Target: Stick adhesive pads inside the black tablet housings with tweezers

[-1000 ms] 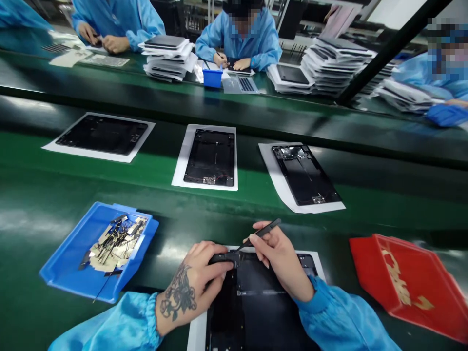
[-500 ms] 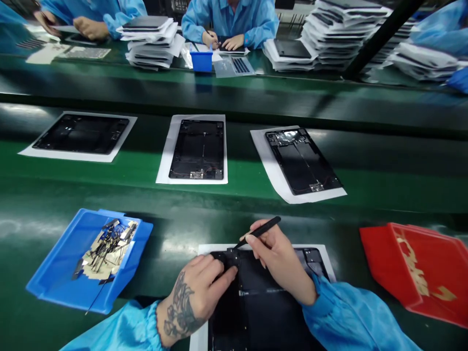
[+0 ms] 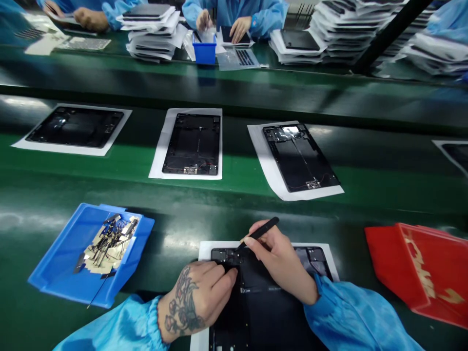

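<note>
A black tablet back housing lies on a white sheet right in front of me, its lower part hidden by my arms and the view's edge. My left hand, with a tattooed wrist, rests curled on the housing's top edge, fingertips over a small black part. I cannot tell whether those fingers pinch anything. My right hand holds black pointed tweezers like a pen. Their tip sits at the same top edge, close to my left fingertips.
A blue tray of foil-backed parts lies to my left, and a tilted red tray to my right. Several black tablet housings on white sheets sit on the green belt beyond. Across it, a co-worker's hands work among stacked devices.
The whole view has shifted slightly as my head moved. My left hand has slid a little lower on the housing, and the black part no longer sits under its fingers as clearly.
</note>
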The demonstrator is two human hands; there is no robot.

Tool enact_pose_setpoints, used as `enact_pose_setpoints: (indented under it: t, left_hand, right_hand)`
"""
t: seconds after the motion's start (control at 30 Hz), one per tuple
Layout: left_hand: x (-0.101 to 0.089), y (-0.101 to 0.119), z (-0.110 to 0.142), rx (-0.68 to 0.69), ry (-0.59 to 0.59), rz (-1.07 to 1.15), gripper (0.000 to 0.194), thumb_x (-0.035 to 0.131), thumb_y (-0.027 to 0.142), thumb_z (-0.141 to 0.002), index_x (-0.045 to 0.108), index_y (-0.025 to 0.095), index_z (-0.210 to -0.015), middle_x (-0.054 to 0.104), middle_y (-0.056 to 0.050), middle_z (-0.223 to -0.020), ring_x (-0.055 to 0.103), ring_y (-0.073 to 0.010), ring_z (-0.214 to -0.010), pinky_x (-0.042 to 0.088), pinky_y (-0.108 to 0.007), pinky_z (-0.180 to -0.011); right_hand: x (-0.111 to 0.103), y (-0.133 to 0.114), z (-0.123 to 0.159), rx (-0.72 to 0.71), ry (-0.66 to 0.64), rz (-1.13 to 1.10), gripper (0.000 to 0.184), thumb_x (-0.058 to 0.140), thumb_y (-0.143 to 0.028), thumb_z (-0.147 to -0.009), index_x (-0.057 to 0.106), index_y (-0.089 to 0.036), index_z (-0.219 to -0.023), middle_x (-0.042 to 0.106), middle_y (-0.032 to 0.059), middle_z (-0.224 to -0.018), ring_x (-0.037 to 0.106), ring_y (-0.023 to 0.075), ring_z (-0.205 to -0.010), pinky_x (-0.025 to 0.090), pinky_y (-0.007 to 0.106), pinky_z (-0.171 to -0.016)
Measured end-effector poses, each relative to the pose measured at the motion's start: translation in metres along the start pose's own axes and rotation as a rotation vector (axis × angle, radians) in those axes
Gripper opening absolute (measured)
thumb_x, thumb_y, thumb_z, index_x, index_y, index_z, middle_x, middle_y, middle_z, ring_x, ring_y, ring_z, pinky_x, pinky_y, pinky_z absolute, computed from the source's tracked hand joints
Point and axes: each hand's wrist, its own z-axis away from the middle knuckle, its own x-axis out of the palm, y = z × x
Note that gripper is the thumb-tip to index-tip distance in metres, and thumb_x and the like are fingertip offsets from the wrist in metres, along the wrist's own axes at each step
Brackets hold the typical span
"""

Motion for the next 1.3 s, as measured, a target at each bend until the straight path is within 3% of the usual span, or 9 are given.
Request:
enact_pose_setpoints:
  t: [0.17, 0.93, 1.3]
  left_hand:
    - [0.0003, -0.0004, 0.0007, -0.024, -0.01, 0.025, 0.018, 0.046, 0.012, -0.088, 0.059, 0.01, -0.099, 0.056, -0.003, -0.065, 0.053, -0.0156, -0.055, 0.043, -0.027, -0.047]
    - [0.0029, -0.0004, 0.0037, -0.082, -0.008, 0.05, 0.019, 0.05, 0.011, -0.087, 0.059, 0.01, -0.103, 0.058, -0.004, -0.071, 0.054, -0.0171, -0.059, 0.045, -0.03, -0.047]
    - [0.0043, 0.0045, 0.0027, -0.177, 0.013, -0.187, 0.032, 0.052, 0.02, -0.086, 0.058, 0.005, -0.113, 0.057, -0.007, -0.074, 0.056, -0.0203, -0.06, 0.05, -0.034, -0.047]
  right_hand:
    - [0.002, 0.0032, 0.0006, -0.029, 0.01, 0.045, 0.019, 0.058, -0.035, -0.087, 0.05, -0.021, -0.096, 0.058, -0.0004, -0.074, 0.057, 0.0142, -0.068, 0.047, 0.026, -0.064]
    - [0.006, 0.0052, 0.0037, -0.065, 0.063, 0.136, 0.017, 0.057, -0.036, -0.088, 0.051, -0.022, -0.094, 0.057, -0.0021, -0.069, 0.055, 0.0132, -0.06, 0.045, 0.025, -0.057]
    - [0.006, 0.006, 0.0053, -0.139, 0.087, 0.193, 0.013, 0.058, -0.034, -0.088, 0.053, -0.022, -0.093, 0.058, -0.0039, -0.065, 0.058, 0.0123, -0.057, 0.046, 0.024, -0.054]
